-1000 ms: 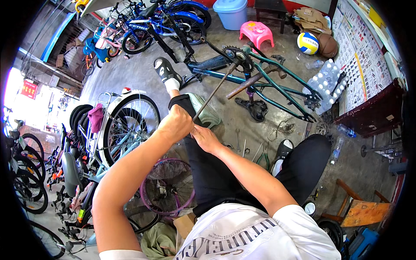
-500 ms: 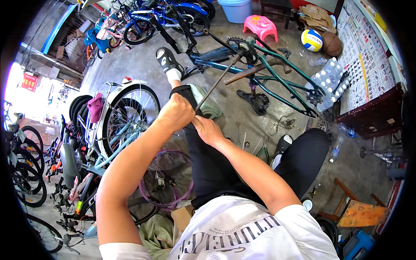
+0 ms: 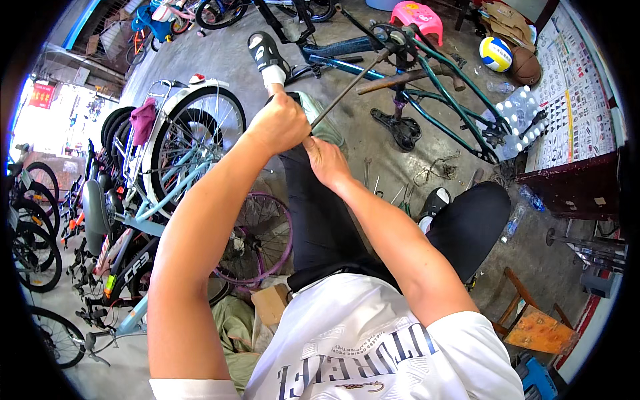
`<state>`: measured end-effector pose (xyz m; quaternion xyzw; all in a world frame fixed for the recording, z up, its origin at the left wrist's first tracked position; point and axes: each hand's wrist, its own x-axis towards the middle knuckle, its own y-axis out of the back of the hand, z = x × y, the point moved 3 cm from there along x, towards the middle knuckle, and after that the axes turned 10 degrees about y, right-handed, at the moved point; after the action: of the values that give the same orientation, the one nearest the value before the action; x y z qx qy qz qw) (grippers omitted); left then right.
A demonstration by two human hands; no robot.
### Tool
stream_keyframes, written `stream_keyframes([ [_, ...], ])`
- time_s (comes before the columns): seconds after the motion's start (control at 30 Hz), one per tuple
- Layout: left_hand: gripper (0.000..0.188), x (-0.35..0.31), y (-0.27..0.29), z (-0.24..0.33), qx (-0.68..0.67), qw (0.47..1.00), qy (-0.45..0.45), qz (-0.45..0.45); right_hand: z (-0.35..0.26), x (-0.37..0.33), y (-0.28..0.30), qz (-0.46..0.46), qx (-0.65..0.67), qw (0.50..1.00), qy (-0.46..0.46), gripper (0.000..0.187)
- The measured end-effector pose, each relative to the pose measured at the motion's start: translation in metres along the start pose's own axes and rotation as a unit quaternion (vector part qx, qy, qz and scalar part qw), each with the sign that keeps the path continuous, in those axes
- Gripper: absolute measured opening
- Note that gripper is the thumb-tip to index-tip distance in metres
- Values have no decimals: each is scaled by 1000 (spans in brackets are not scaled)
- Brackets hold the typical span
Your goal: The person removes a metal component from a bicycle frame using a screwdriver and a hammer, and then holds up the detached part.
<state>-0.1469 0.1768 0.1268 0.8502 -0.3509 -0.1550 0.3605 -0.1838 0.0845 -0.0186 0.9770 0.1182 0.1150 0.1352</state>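
Note:
My left hand is closed around the near end of a long thin metal rod. Just below it, my right hand is closed too, its fingers at the same end of the rod and partly hidden. The rod slants away to the right, its far end at the toothed chainring of a dark green bicycle frame. That frame stands upside down, with its black saddle on the floor. A rusty pipe lies across the frame beyond the rod.
A light blue bicycle with a white mudguard stands at my left, near a purple wheel rim. A pink stool, a ball and bundled bottles lie beyond the frame. Pliers and thin tools are by my right foot.
The view has tilted and turned a little, so the bicycle frame and my hands sit higher in the picture. Both hands keep their hold, and the rod's far end stays at the chainring.

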Motion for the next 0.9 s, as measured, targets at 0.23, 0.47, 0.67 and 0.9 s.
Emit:
stream_keyframes([
  [0.23, 17, 22, 3, 7, 13, 1000, -20, 16, 0, 0, 24, -27, 0, 999, -41, 88],
  [0.47, 19, 15, 10, 12, -27, 997, 3, -70, 7, -3, 32, -142, 66, 983, -93, 85],
  [0.67, 19, 14, 9, 14, -31, 998, -2, -57, 17, 2, 51, -71, 162, 982, -58, 71],
  [0.9, 19, 10, 8, 13, -2, 999, 1, -38, 20, 52, 202, 313, -307, 880, 183, 20],
])
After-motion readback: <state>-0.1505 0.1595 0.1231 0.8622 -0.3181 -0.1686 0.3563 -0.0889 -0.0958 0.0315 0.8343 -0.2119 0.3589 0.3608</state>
